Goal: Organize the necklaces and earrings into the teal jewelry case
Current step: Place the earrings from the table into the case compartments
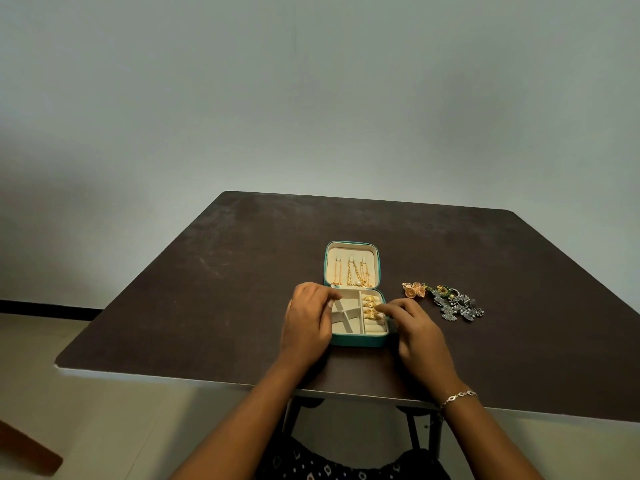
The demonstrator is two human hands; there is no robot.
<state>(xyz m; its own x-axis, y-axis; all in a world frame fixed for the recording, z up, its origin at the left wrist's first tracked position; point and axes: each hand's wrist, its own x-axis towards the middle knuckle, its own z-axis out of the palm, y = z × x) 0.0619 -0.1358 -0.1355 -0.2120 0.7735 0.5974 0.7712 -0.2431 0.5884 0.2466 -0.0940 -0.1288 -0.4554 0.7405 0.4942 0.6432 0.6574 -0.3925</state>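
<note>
Left hand (306, 318) curled round teal case (358, 341) side — hiding it, right hand (417, 332) at gold earrings (370, 304) — pinch unclear

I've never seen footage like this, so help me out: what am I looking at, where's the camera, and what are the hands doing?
There is no machine: a person works bare-handed, filmed by one head-worn camera looking down. On the dark table sits an open teal jewelry case, gold necklaces hanging in its lid. The left hand holds its left edge. The right hand reaches gold earrings in the right compartment; whether it pinches one is unclear. More loose earrings lie beside the case.
</note>
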